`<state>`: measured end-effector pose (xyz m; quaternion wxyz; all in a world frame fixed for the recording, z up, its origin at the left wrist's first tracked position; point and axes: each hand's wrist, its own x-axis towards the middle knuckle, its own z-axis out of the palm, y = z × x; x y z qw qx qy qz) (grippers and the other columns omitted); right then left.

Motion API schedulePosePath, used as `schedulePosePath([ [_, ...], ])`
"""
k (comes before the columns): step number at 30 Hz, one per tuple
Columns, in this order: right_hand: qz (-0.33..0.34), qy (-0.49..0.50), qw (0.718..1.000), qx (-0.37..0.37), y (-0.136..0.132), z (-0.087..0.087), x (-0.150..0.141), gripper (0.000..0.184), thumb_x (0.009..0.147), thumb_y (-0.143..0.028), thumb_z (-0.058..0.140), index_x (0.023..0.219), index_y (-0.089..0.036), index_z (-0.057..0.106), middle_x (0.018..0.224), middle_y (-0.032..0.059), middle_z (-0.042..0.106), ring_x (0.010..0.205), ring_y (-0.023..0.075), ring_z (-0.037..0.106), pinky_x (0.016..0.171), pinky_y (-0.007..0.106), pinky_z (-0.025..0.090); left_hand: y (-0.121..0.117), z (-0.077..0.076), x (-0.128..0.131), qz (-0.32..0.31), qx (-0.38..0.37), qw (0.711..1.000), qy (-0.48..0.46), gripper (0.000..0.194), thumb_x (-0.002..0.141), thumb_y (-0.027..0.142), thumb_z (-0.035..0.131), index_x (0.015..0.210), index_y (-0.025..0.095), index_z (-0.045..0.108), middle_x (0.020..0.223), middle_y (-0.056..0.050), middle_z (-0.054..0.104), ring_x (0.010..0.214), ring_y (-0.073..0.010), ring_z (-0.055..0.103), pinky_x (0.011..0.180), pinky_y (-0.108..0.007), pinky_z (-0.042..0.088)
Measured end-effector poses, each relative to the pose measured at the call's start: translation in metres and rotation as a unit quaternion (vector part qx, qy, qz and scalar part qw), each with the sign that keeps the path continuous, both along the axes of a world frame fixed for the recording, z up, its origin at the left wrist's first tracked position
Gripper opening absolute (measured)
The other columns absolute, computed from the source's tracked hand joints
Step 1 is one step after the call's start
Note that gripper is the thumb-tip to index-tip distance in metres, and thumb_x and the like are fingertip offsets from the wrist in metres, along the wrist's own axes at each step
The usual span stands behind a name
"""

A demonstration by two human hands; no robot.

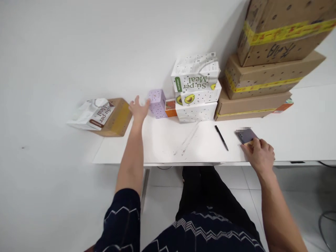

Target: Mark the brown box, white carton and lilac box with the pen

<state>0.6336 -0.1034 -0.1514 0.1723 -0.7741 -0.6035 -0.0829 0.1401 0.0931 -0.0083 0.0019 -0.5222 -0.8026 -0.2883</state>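
My left hand [139, 107] reaches over the left end of the table with its fingers spread, holding nothing. It sits between a taped cardboard box [121, 117] and a lilac dotted box [156, 104], its thumb close to the lilac one; whether it touches either I cannot tell. A white Su per Meal pouch [91, 115] leans on the cardboard box. My right hand [259, 154] is closed on a smartphone [246, 135] low over the table's front part, fingers and thumb at its near end. To the left of the phone lies a black pen [222, 137].
Next to the lilac box are a small orange box [171, 108] and a stack of white Su per Meal boxes [195, 78]. Large cardboard boxes [273, 75] are piled at the right, with an orange-green packet [285, 106] beside them. The white table [157, 147] adjoins a wall.
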Motion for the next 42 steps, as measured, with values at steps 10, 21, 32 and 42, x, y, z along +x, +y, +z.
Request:
schedulePosePath([
  [10, -0.004, -0.003, 1.000, 0.009, -0.002, 0.002, -0.001, 0.054, 0.087, -0.053, 0.050, 0.124, -0.014, 0.055, 0.121, 0.0203, 0.055, 0.104, 0.0351, 0.048, 0.081, 0.045, 0.043, -0.038, -0.015, 0.047, 0.023, 0.024, 0.989, -0.143, 0.071, 0.072, 0.042, 0.070, 0.137, 0.021, 0.048, 0.138, -0.017, 0.042, 0.123, -0.0329, 0.051, 0.109, -0.046, 0.036],
  [21, 0.006, 0.065, 0.991, 0.118, 0.001, -0.004, 0.003, 0.064, 0.083, -0.057, 0.054, 0.123, -0.007, 0.059, 0.131, 0.0294, 0.050, 0.122, 0.0454, 0.043, 0.094, 0.060, 0.039, -0.237, -0.089, 0.089, 0.013, 0.034, 0.828, -0.560, 0.051, 0.081, 0.048, 0.056, 0.127, 0.026, 0.055, 0.123, -0.008, 0.062, 0.102, -0.0220, 0.064, 0.079, -0.033, 0.055],
  [32, 0.199, 0.381, 0.900, -0.074, -0.045, 0.046, -0.110, 0.056, 0.093, -0.057, 0.037, 0.128, -0.018, 0.058, 0.121, 0.0152, 0.062, 0.088, 0.0253, 0.066, 0.086, 0.041, 0.052, -0.243, -0.107, 0.136, -0.114, -0.083, 0.885, -0.444, 0.058, 0.090, 0.064, 0.041, 0.127, 0.024, 0.060, 0.140, -0.010, 0.055, 0.135, -0.0264, 0.045, 0.114, -0.043, 0.034],
  [42, 0.284, 0.488, 0.823, -0.062, -0.021, 0.043, -0.126, 0.052, 0.093, -0.039, 0.039, 0.142, -0.023, 0.043, 0.140, 0.0095, 0.054, 0.118, 0.0250, 0.058, 0.102, 0.046, 0.045, -0.240, -0.112, 0.145, -0.212, 0.043, 0.880, -0.423, 0.055, 0.089, 0.050, 0.053, 0.137, 0.022, 0.050, 0.144, -0.009, 0.051, 0.135, -0.0226, 0.045, 0.114, -0.037, 0.035],
])
